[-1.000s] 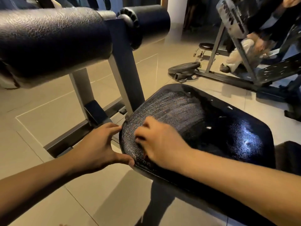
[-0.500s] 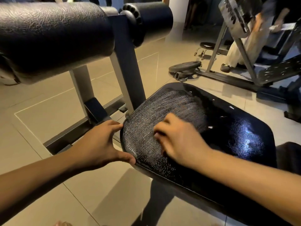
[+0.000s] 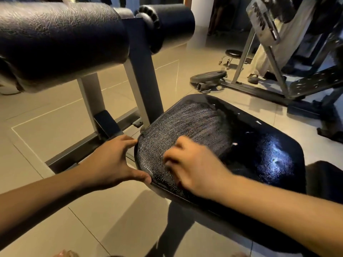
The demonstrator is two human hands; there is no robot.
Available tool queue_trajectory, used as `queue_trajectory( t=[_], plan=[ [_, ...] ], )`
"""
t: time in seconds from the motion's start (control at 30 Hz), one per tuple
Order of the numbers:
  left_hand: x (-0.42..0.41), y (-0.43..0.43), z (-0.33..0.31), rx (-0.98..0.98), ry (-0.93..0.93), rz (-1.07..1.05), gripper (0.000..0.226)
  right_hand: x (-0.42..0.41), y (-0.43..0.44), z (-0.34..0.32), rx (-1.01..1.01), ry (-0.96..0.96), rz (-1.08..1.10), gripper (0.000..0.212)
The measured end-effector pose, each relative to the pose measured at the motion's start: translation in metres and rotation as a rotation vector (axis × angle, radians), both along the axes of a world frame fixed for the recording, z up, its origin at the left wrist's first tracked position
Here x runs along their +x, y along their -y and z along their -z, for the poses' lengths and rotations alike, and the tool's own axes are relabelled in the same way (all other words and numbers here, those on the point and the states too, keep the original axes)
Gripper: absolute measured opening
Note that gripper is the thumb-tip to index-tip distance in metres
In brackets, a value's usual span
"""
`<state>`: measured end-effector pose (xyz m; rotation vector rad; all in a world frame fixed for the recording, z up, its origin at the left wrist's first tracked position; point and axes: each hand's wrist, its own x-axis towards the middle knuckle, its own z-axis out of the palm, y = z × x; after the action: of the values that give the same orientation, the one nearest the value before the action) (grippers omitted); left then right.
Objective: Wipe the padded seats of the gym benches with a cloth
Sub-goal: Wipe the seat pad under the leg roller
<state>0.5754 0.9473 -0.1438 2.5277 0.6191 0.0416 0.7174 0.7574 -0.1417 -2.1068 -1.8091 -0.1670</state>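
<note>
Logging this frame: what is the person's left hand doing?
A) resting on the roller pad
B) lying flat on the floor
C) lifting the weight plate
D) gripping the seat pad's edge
D: the left hand clasps the left rim of the seat pad, thumb at the near corner, fingers at the far side, while the right hand lies on top.
</note>
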Motion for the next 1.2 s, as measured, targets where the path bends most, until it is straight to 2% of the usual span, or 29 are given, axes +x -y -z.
queue_trajectory(
  t=[0.07, 0.13, 0.2, 0.3, 0.37, 0.43, 0.53, 0.6, 0.67, 0.8, 0.87, 0.9, 0.97, 1.03, 1.1, 1.13, 1.2],
  plan=[
    [0.001, 0.002, 0.001, 0.016, -0.002, 0.008, 0.134, -0.022, -0.001, 0.004, -0.023, 0.002, -0.179, 0.019],
    [0.003, 0.001, 0.001, 0.023, -0.023, 0.005, 0.13, -0.001, -0.002, 0.003, 0.013, -0.01, -0.138, 0.023],
    [0.003, -0.001, 0.001, 0.012, -0.031, -0.005, 0.133, 0.053, -0.005, 0.002, 0.052, 0.044, 0.097, 0.023],
    [0.002, -0.001, 0.001, -0.006, -0.018, 0.007, 0.139, 0.134, 0.003, -0.002, 0.024, 0.092, 0.563, 0.023],
    [0.001, 0.0, 0.0, -0.015, -0.015, 0.005, 0.141, 0.126, -0.001, -0.004, 0.024, 0.121, 0.615, 0.023],
    [0.001, 0.0, 0.0, -0.023, -0.002, -0.003, 0.139, 0.079, -0.018, -0.006, 0.02, 0.08, 0.439, 0.022],
    [0.002, 0.002, 0.001, -0.011, -0.007, -0.01, 0.127, -0.004, -0.037, -0.01, -0.013, -0.014, -0.042, 0.018],
    [0.003, 0.001, 0.001, 0.015, -0.021, 0.004, 0.124, -0.012, -0.04, -0.006, -0.022, 0.018, -0.193, 0.019],
    [0.004, 0.002, 0.0, 0.029, -0.029, 0.006, 0.125, 0.022, -0.041, -0.006, -0.009, -0.002, -0.066, 0.022],
    [0.004, 0.004, -0.001, 0.008, -0.029, -0.002, 0.13, 0.139, -0.03, -0.007, 0.006, 0.056, 0.544, 0.022],
    [0.003, 0.003, -0.001, 0.002, -0.03, 0.001, 0.132, 0.15, -0.027, -0.006, 0.003, 0.087, 0.699, 0.02],
    [0.002, 0.003, -0.001, -0.001, -0.028, 0.001, 0.132, 0.137, -0.032, -0.006, 0.001, 0.12, 0.686, 0.019],
    [0.002, 0.003, -0.002, 0.001, -0.015, 0.004, 0.13, 0.09, -0.047, -0.008, 0.013, 0.085, 0.519, 0.019],
    [0.002, 0.003, -0.003, 0.002, -0.014, 0.011, 0.125, 0.037, -0.06, -0.009, 0.018, -0.017, 0.235, 0.02],
    [0.003, 0.003, -0.003, -0.002, -0.015, 0.019, 0.114, 0.0, -0.061, -0.008, -0.005, -0.03, -0.041, 0.022],
    [0.004, 0.003, -0.003, 0.002, -0.019, 0.023, 0.111, -0.001, -0.06, -0.005, -0.008, -0.002, -0.116, 0.022],
    [0.005, 0.003, -0.004, 0.008, -0.035, 0.022, 0.117, 0.024, -0.055, -0.004, 0.016, 0.01, -0.056, 0.023]
  ],
)
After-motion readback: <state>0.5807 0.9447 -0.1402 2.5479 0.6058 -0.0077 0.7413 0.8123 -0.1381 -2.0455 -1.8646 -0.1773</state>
